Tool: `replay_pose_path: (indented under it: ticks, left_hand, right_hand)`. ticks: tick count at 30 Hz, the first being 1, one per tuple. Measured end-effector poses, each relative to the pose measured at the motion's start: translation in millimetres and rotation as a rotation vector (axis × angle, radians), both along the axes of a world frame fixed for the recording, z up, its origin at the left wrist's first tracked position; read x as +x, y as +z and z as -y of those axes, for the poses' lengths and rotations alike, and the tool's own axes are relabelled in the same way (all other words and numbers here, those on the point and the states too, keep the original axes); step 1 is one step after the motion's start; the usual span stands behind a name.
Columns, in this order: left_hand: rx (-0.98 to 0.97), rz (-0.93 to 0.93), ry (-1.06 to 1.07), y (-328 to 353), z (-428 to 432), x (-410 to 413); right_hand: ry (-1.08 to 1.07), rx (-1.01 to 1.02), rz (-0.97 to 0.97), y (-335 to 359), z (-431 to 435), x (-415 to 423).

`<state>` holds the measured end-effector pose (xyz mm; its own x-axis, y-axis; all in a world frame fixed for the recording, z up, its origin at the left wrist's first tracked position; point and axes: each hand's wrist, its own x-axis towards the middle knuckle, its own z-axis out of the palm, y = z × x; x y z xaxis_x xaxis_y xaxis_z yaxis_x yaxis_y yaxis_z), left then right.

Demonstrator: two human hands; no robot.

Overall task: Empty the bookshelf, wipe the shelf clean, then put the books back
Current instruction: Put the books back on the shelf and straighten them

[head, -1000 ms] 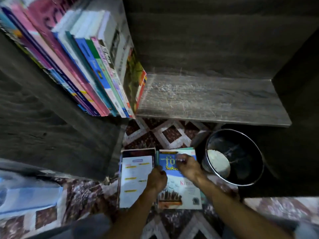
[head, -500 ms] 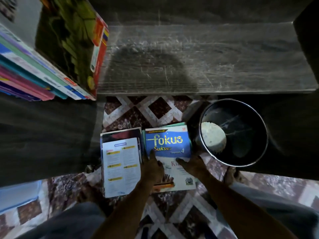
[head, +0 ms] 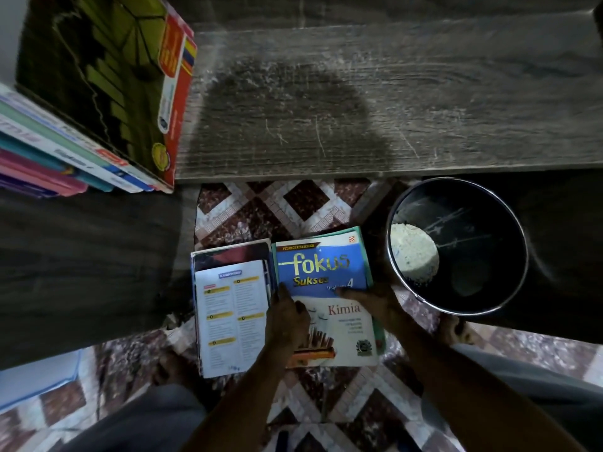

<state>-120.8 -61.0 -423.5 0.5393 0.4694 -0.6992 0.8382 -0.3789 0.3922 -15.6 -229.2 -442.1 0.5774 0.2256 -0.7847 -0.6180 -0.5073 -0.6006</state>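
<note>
A: The left hand (head: 287, 316) lies flat on the blue "fokus Sukses" Kimia book (head: 326, 288), fingers spread apart on the cover near its left edge. The right hand (head: 372, 303) is on the right side of the same book, with the thumb on the cover. I cannot tell if its fingers are closed under the edge.

B: And where is this book?

A: On the patterned floor tiles (head: 261, 210), on top of a small pile, just beside an open booklet with yellow headings (head: 228, 314). To its right, very near, stands a black bucket (head: 456, 246) with a pale cloth (head: 412, 256) inside.

B: What is farther?

A: The wooden shelf (head: 375, 102), bare on the right part and dusty, with scratches. On its left end a row of leaning books (head: 81, 132) remains, so I think the emptying is not finished.

B: What can go wrong?

A: If the pile slides to the right, it may hit the bucket. The leaning books have no support on the right and could fall over when one is pulled out.
</note>
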Motion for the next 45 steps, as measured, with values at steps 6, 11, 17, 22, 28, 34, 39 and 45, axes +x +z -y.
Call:
replay_pose_path:
  ticks: [6,11,17,22,28,34,39,45]
  left_hand:
    - [-0.1,0.055,0.155,-15,7,-11]
    - [-0.185,0.116,0.085,24,9,-9]
    - [-0.166,0.327,0.171,72,10,-30]
    - [-0.296,0.553,0.47,121,0,-31]
    - [-0.294,0.843,0.462,203,-15,-17]
    - [-0.098,1.139,0.375,284,-11,-2]
    - [0.181,1.269,0.303,339,-30,23]
    - [0.575,1.303,0.376,365,-53,54]
  right_hand:
    - [-0.017,0.044,0.105,20,-14,-10]
    - [0.078,0.004,0.237,36,-20,-26]
    - [0.082,0.176,0.287,114,-21,-33]
    - [-0.046,0.379,0.179,193,-7,-31]
    - [-0.004,0.511,0.111,271,18,-21]
    - [0.021,0.6,0.194,327,18,-9]
    - [0.002,0.601,0.386,379,-21,25]
    - [-0.052,0.609,0.565,415,-119,87]
